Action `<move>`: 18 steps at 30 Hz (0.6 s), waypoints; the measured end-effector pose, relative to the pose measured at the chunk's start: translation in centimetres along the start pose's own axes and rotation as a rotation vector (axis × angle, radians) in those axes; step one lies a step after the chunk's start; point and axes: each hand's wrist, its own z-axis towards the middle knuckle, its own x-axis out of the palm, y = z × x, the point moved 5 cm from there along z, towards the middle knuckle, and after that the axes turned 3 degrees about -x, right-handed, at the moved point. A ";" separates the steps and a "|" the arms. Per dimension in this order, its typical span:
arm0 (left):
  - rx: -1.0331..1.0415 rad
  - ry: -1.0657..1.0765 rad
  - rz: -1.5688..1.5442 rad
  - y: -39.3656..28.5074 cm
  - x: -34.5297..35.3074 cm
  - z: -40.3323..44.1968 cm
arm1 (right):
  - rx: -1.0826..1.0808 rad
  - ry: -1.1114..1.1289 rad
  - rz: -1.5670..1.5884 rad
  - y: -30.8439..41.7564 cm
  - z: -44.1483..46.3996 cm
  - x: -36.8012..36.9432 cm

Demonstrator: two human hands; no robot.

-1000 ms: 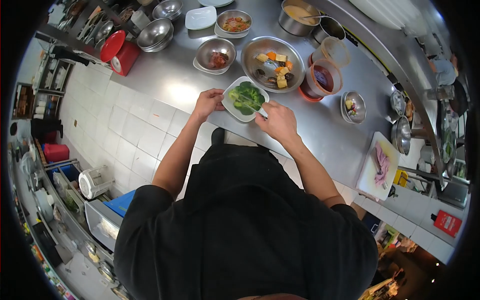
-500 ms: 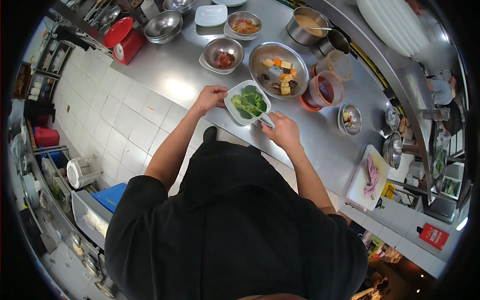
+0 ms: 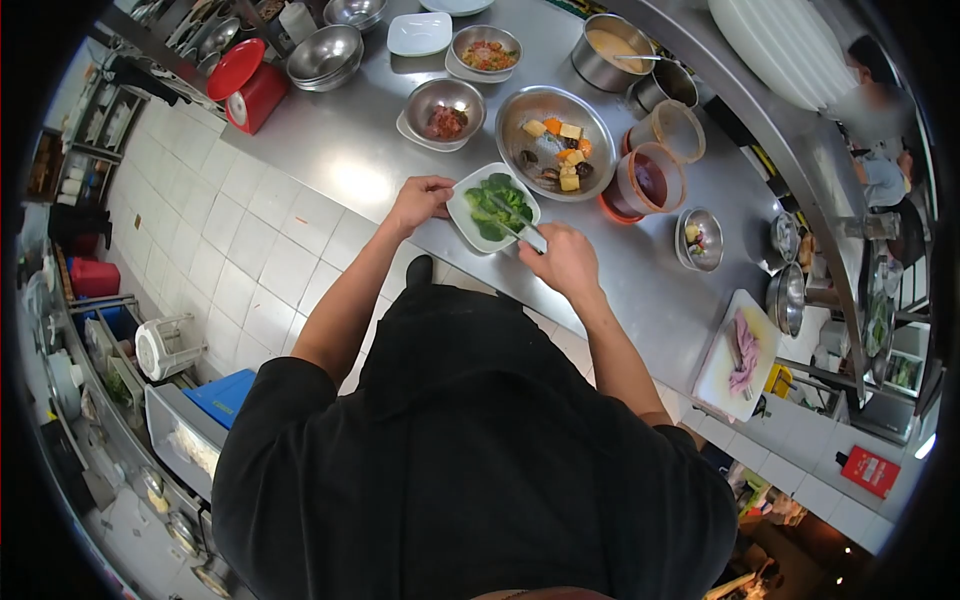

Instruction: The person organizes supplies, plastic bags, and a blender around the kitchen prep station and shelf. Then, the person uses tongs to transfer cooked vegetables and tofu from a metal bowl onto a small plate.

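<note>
A square white dish (image 3: 462,228) of green broccoli (image 3: 495,205) rests near the front edge of the steel counter. My left hand (image 3: 422,203) is closed on the dish's left rim. From the right, my right hand (image 3: 562,255) grips metal tongs (image 3: 524,226), whose tips reach down into the broccoli; the tips are partly lost among the florets. Just behind the dish sits a wide steel bowl (image 3: 507,130) with tofu-like cubes, orange pieces and mushrooms. A smaller steel bowl (image 3: 415,100) of reddish meat stands at the back left of the dish.
To the right are plastic tubs (image 3: 672,188) of dark red liquid, a small steel bowl (image 3: 708,240) and a cutting board (image 3: 718,370) with a purple cloth. At the back stand a pot (image 3: 597,70) of soup and a white plate (image 3: 420,35). A red scale (image 3: 257,98) is far left.
The tongs have shifted slightly within the broccoli, and my right hand has moved a little to the left. My left hand stays at the dish's rim.
</note>
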 end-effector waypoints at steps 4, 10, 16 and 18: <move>0.019 0.001 -0.007 0.6 -0.1 0.6 | -0.059 -0.063 -0.050 0.6 2.0 1.3; 0.015 -0.016 0.018 0.0 0.0 0.3 | -0.334 -0.002 -0.270 2.1 2.1 2.2; 0.020 -0.023 -0.009 0.3 0.0 0.3 | -0.270 -0.072 -0.199 2.4 1.5 0.3; 0.014 -0.019 -0.020 0.7 0.0 0.4 | -0.199 -0.040 -0.179 2.3 1.7 -0.1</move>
